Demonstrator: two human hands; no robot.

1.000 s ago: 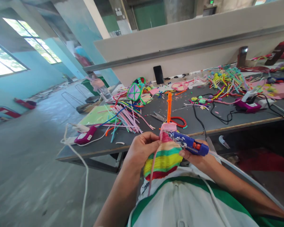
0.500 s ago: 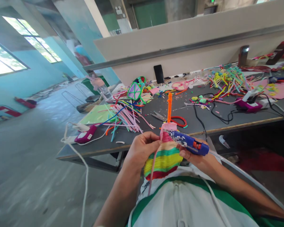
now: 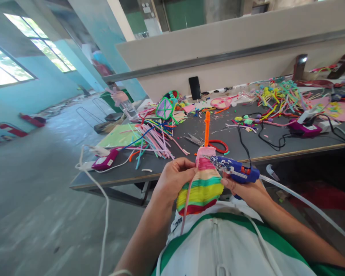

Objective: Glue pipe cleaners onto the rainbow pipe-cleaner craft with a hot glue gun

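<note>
A striped pipe-cleaner piece (image 3: 202,191), with pink, cream, teal, yellow and red bands, is held in front of my body. An orange stem (image 3: 207,128) sticks up from its top. My left hand (image 3: 176,176) pinches its left edge together with a pink pipe cleaner (image 3: 186,203) that hangs down along that side. In my right hand (image 3: 244,188) is a blue hot glue gun (image 3: 237,170), its fingers wrapped round the handle. The gun's tip points left, at the pink upper band. A clear glue stick (image 3: 293,197) trails from the gun's back.
Scissors (image 3: 218,145) with red handles lie on the dark table (image 3: 181,134) behind the piece. Loose pipe cleaners (image 3: 155,140) are heaped to the left, by a purple power strip (image 3: 105,159). A phone (image 3: 194,87) leans on the partition. Another purple power strip (image 3: 304,128) sits right.
The glue gun has shifted slightly to the right, its tip still by the pink band. My left hand keeps its pinch. The whole view has moved a little.
</note>
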